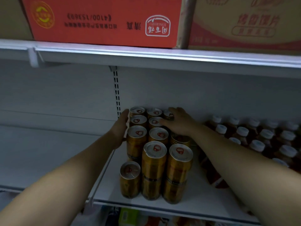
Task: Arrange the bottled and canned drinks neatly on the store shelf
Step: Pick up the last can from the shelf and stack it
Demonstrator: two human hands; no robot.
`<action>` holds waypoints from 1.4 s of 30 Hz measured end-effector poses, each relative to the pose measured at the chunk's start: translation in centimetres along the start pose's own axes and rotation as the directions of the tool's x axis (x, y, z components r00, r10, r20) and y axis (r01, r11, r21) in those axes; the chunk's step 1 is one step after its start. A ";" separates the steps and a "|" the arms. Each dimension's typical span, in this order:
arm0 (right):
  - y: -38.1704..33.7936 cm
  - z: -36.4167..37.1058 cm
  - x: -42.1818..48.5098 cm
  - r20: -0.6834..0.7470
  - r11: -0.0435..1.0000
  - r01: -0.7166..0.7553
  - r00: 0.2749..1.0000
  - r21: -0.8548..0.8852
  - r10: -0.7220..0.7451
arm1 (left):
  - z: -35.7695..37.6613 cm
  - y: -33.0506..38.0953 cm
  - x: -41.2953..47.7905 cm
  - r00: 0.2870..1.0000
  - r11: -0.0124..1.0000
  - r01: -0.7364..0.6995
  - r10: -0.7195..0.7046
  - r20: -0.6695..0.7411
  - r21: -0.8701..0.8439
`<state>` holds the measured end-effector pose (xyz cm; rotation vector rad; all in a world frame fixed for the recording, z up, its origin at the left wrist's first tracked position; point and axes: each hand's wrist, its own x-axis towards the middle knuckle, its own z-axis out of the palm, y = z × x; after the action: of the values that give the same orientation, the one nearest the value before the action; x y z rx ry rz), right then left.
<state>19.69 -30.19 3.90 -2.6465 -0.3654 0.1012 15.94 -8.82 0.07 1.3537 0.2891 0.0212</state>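
Observation:
Several gold cans [154, 162] with silver tops and red pull tabs stand stacked in rows on the white shelf [195, 198]. My left hand [121, 126] presses flat against the left side of the rear stacked cans, fingers straight. My right hand [179, 121] lies across the tops of the rear right cans, fingers spread over them. One lone lower can [130, 178] stands at the front left. Dark bottles with white caps [257, 141] fill the shelf to the right of the cans, partly hidden by my right forearm.
A red carton [104, 20] and a tan carton [249, 22] sit on the upper shelf [146, 56]. A slotted upright [117, 92] runs down the back panel. Left of the cans lies a bare shelf section [48, 152]. Goods show on the shelf below [128, 216].

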 end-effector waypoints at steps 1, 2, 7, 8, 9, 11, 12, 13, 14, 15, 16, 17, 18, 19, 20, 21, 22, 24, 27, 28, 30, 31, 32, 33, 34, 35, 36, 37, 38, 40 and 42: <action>-0.2 0.1 0.3 0.022 1.000 0.003 1.000 -0.024 -0.002 | 0.5 0.4 0.1 0.999 0.999 0.013 -0.012 0.036 -0.038; -0.2 0.3 0.7 0.046 0.999 0.007 0.999 -0.054 -0.005 | 0.8 0.4 0.2 0.996 0.998 0.029 -0.024 0.087 -0.059; 0.2 0.7 1.3 0.093 0.996 0.030 0.995 -0.078 -0.023 | 0.5 -0.6 1.5 0.988 0.992 0.028 -0.009 0.152 -0.122; 0.2 0.8 1.4 0.100 0.997 0.033 0.995 -0.074 -0.026 | 0.5 -0.7 1.8 0.986 0.993 0.020 0.000 0.164 -0.120; 0.4 0.9 1.7 0.104 0.997 0.027 0.994 -0.068 -0.019 | 0.4 -0.8 1.9 0.985 0.993 0.013 0.008 0.175 -0.117; 0.6 1.2 2.1 0.085 0.999 -0.010 0.996 -0.044 0.014 | 0.2 -1.0 2.2 0.985 0.993 0.010 0.011 0.171 -0.117; 0.8 1.4 2.4 0.074 0.999 -0.028 0.997 -0.031 0.030 | 0.1 -1.1 2.5 0.984 0.993 0.011 0.010 0.175 -0.117; 0.9 1.5 2.5 0.064 0.999 -0.038 0.997 -0.027 0.039 | 0.0 -1.2 2.7 0.983 0.993 0.009 0.013 0.185 -0.115; 1.1 1.7 2.7 0.056 0.999 -0.046 0.997 -0.029 0.048 | 0.0 -1.2 2.8 0.980 0.995 0.004 0.016 0.198 -0.103; 1.2 1.7 2.8 0.047 0.998 -0.051 0.997 -0.036 0.053 | 0.0 -1.3 2.8 0.976 0.996 0.003 0.018 0.215 -0.094; 1.3 1.8 2.8 0.036 0.998 -0.055 0.998 -0.038 0.056 | 0.0 -1.4 2.8 0.974 0.996 0.011 0.011 0.228 -0.094; 1.3 1.9 2.8 0.025 0.998 -0.058 0.998 -0.040 0.059 | -0.1 -1.5 2.8 0.970 0.994 0.023 0.002 0.242 -0.104; 1.3 2.0 2.8 0.015 0.998 -0.054 0.998 -0.038 0.054 | -0.1 -1.6 2.8 0.970 0.992 0.035 -0.005 0.245 -0.118; 1.4 2.0 2.8 0.012 0.998 -0.052 0.999 -0.035 0.052 | -0.1 -1.7 2.8 0.971 0.990 0.048 -0.015 0.238 -0.133; 1.4 2.0 2.7 0.012 0.998 -0.047 0.999 -0.034 0.047 | -0.1 -1.6 2.6 0.974 0.990 0.049 -0.018 0.224 -0.136; 1.3 2.0 2.6 0.018 0.998 -0.046 0.999 -0.035 0.046 | -0.2 -1.7 2.6 0.977 0.990 0.044 -0.014 0.212 -0.134; 1.3 1.9 2.4 0.024 0.998 -0.045 0.999 -0.039 0.046 | -0.2 -1.7 2.5 0.978 0.991 0.037 -0.010 0.208 -0.125; 1.1 1.8 2.2 0.033 0.997 -0.043 0.998 -0.067 0.045 | -0.1 -1.5 2.2 0.979 0.994 0.003 0.020 0.204 -0.110; 0.9 1.7 1.9 0.029 0.987 -0.039 0.999 -0.153 0.044 | -0.2 -1.2 1.9 0.983 0.998 -0.055 0.062 0.172 -0.044; 0.7 1.5 1.7 0.023 0.983 -0.034 0.999 -0.181 0.039 | -0.2 -1.0 1.7 0.983 0.998 -0.060 0.063 0.171 -0.022; 0.4 1.2 1.2 -0.005 0.971 -0.013 1.000 -0.237 0.012 | -0.3 -0.5 1.1 0.982 0.998 -0.051 0.046 0.181 0.027; 0.2 1.0 0.9 -0.028 0.967 0.000 1.000 -0.255 -0.007 | -0.2 -0.3 0.9 0.982 0.998 -0.052 0.042 0.182 0.047; -0.1 0.9 0.5 -0.045 0.966 0.013 0.999 -0.257 -0.025 | -0.1 0.0 0.3 0.983 0.996 -0.063 0.051 0.178 0.064; -0.4 0.7 -0.1 -0.049 0.970 0.020 0.998 -0.244 -0.033 | 0.0 0.3 -0.4 0.980 0.993 -0.097 0.082 0.184 0.072; -0.6 0.6 -0.6 -0.044 0.973 0.030 0.998 -0.228 -0.041 | 0.0 0.4 -1.1 0.976 0.986 -0.139 0.121 0.182 0.089; -0.8 0.6 -1.2 -0.034 0.976 0.038 0.998 -0.212 -0.046 | -0.1 0.3 -1.7 0.971 0.978 -0.169 0.145 0.188 0.121; -1.2 0.6 -2.0 -0.025 0.978 0.057 0.998 -0.200 -0.063 | -0.2 0.1 -2.5 0.966 0.970 -0.194 0.163 0.202 0.147; -1.5 0.5 -2.8 -0.017 0.981 0.081 0.996 -0.178 -0.085 | -0.5 -0.3 -3.3 0.960 0.964 -0.212 0.174 0.219 0.162; -1.9 0.3 -3.9 -0.010 0.982 0.113 0.993 -0.152 -0.116 | -1.0 -1.1 -4.0 0.952 0.955 -0.235 0.189 0.240 0.181; -2.3 0.1 -6.2 -0.005 0.981 0.163 0.986 -0.109 -0.164 | -2.3 -3.1 -5.3 0.943 0.935 -0.266 0.201 0.265 0.235; -2.3 0.2 -8.2 -0.019 0.987 0.134 0.991 -0.091 -0.136 | -3.5 -5.2 -7.0 0.949 0.924 -0.262 0.192 0.252 0.280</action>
<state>11.26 -30.40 4.86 -2.6991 -0.5512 0.0085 7.70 -7.92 -4.24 1.6825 -0.0592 0.0214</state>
